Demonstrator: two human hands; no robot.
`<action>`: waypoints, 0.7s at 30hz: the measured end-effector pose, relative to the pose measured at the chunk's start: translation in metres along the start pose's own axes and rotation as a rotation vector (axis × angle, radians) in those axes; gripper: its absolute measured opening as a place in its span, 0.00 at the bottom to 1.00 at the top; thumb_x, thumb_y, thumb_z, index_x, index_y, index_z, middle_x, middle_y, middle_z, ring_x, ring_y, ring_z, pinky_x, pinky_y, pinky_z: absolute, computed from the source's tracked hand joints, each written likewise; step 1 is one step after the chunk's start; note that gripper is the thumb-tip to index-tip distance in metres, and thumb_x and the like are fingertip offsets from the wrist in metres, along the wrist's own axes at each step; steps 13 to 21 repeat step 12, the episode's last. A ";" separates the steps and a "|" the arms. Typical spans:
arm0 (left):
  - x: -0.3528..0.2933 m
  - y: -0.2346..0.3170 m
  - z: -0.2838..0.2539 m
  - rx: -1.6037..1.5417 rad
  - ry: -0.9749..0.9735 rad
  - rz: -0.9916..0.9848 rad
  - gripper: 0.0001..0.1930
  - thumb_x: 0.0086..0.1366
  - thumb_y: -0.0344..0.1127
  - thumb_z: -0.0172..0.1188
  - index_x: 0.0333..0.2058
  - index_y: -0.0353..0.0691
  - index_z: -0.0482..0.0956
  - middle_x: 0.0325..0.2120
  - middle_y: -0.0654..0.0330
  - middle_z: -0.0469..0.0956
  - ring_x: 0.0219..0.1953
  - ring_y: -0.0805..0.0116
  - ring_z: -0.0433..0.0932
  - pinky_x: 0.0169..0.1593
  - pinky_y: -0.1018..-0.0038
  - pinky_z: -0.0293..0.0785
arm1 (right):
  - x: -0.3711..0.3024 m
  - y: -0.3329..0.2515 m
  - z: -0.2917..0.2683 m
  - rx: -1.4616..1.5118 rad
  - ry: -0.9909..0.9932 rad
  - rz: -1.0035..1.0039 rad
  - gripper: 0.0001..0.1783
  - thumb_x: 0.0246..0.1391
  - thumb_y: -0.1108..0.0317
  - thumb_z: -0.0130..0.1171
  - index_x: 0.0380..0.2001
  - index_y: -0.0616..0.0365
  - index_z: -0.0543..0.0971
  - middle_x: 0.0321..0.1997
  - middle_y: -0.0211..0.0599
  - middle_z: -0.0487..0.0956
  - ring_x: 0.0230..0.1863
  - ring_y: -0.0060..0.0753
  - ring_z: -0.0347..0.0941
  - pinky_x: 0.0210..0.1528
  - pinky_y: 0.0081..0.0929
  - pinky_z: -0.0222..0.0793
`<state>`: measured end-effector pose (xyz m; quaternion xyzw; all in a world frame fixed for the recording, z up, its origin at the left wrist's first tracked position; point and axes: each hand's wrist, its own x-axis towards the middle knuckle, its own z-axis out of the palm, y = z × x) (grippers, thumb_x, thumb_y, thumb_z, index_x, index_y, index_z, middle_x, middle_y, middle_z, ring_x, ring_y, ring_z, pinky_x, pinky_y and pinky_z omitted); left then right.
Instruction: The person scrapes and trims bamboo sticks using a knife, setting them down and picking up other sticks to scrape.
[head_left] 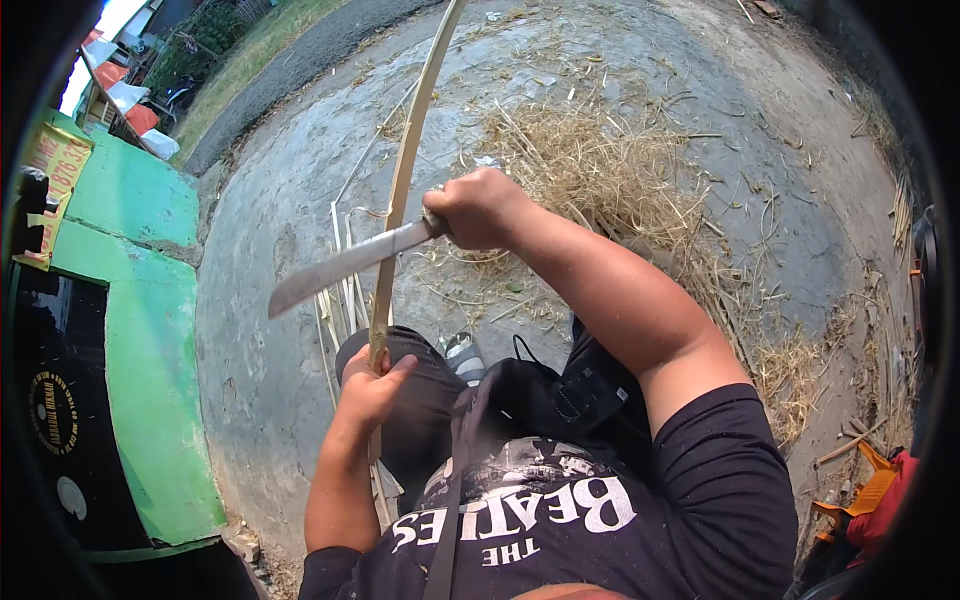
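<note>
My right hand (482,208) is closed around the handle of a machete (335,270), whose broad blade points left and lies across a long, pale bamboo strip (408,150). The strip runs from beside my left leg up past the top of the picture. Lower on it, my left hand (376,384) grips the strip near my knee, thumb toward the right. The blade meets or crosses the strip a little above that hand; how deep it bites, if at all, I cannot tell. Several thin split strips (345,290) lie on the ground behind the blade.
A heap of curly shavings (610,170) covers the concrete ahead and to the right. At the left stands a green wall (150,350) with a dark panel. An orange plastic thing (872,488) and red cloth (893,510) sit at the lower right. My sandalled foot (464,355) is beneath me.
</note>
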<state>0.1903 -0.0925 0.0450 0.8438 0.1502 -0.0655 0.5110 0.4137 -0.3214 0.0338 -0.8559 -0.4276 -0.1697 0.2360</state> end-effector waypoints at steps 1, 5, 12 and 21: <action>-0.002 -0.003 0.004 0.021 0.018 0.038 0.21 0.63 0.41 0.73 0.26 0.46 0.64 0.20 0.74 0.62 0.23 0.81 0.59 0.25 0.78 0.57 | -0.008 0.026 -0.004 -0.026 -0.023 0.129 0.02 0.52 0.65 0.60 0.29 0.48 0.80 0.27 0.38 0.83 0.32 0.47 0.84 0.36 0.44 0.79; -0.004 0.001 0.000 -0.031 -0.029 -0.129 0.21 0.62 0.38 0.73 0.27 0.46 0.64 0.20 0.73 0.63 0.22 0.80 0.59 0.25 0.77 0.58 | -0.010 0.033 0.001 -0.026 -0.026 0.259 0.04 0.51 0.64 0.61 0.31 0.47 0.81 0.30 0.38 0.84 0.35 0.47 0.84 0.37 0.44 0.79; -0.008 0.007 -0.004 -0.018 -0.032 -0.040 0.20 0.63 0.39 0.72 0.28 0.45 0.65 0.22 0.71 0.64 0.26 0.78 0.61 0.28 0.76 0.60 | 0.000 -0.019 -0.003 -0.079 -0.207 -0.155 0.09 0.47 0.59 0.65 0.29 0.50 0.80 0.26 0.38 0.84 0.33 0.51 0.84 0.43 0.44 0.78; -0.008 0.007 -0.004 -0.018 -0.032 -0.040 0.20 0.63 0.39 0.72 0.28 0.45 0.65 0.22 0.71 0.64 0.26 0.78 0.61 0.28 0.76 0.60 | 0.000 -0.019 -0.003 -0.079 -0.207 -0.155 0.09 0.47 0.59 0.65 0.29 0.50 0.80 0.26 0.38 0.84 0.33 0.51 0.84 0.43 0.44 0.78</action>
